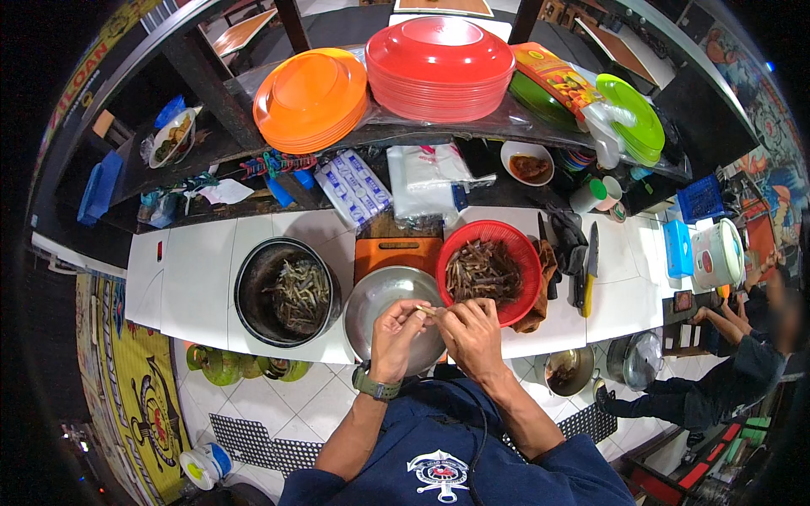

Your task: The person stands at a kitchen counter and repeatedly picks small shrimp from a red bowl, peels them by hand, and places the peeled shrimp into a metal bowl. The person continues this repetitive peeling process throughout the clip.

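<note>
Over a wide metal bowl (373,294), my left hand (395,335) pinches a small slender piece (426,310) that looks like a dried fish. The fingertips of my right hand (471,332) close on its other end. To the right, partly behind that hand, a red plastic colander (535,278) holds a heap of brown dried fish (484,272). A dark, deep pot (247,291) stands to the left, with paler, greyish fish pieces (300,291) at its bottom. The metal bowl overlaps an orange cutting board (395,252).
Two knives, one yellow-handled (590,278), lie right of the colander beside a brown cloth (538,303). Along the shelf are stacks of orange plates (310,98), red plates (441,69) and green plates (633,120). A co-worker (740,360) is at the right. Green gas cylinders (221,367) stand below.
</note>
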A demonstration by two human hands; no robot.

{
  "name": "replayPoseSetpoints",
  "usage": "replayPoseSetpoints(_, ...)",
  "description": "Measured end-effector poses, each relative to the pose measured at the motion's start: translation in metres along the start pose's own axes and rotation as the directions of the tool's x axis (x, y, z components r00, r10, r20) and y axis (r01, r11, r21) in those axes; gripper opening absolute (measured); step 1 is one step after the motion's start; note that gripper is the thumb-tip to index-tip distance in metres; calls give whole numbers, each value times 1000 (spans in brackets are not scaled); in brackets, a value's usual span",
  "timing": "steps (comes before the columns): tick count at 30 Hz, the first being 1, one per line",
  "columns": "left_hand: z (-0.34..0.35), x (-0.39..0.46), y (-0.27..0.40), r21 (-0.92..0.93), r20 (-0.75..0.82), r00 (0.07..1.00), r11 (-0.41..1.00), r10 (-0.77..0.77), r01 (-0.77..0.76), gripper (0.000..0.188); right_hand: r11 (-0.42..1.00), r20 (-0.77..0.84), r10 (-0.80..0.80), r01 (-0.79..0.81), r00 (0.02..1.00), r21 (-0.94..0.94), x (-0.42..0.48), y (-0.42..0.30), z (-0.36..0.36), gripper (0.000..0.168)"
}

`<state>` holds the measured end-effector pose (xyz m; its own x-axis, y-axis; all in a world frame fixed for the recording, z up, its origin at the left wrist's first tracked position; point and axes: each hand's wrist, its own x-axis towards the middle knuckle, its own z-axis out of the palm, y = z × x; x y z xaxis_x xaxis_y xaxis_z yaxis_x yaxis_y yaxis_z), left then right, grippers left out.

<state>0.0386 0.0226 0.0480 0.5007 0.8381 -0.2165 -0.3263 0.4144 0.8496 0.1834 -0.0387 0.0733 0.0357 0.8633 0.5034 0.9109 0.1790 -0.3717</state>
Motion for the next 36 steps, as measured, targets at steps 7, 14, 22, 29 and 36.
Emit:
replayPoseSetpoints(7, -4, 1, -4, -4, -6, 1000, 1000, 2, -2, 15, 999, 29, -36, 37, 999, -16, 0, 1, -1, 16)
replayPoseSetpoints(14, -2, 0, -1, 48, -10, 1000, 999, 7, -6, 16, 979, 50, 94, -101, 994, 179, -1, 2, 1, 13)
replayPoseSetpoints(22, -5, 0, -1, 90, 4, 998, 994, 68, -68, 19, 819, 205, 314, -374, 927, 436, -3, 1, -1, 11)
replayPoseSetpoints(29, -2, -3, 4, 77, 5, 998, 995, 69, -69, 18, 854, 149, 285, -322, 947, 410, 1, -3, -4, 11)
replayPoseSetpoints(36, -5, -3, 0, 81, -18, 998, 995, 66, -64, 16, 917, 103, 198, -221, 975, 332, -2, -1, 1, 10)
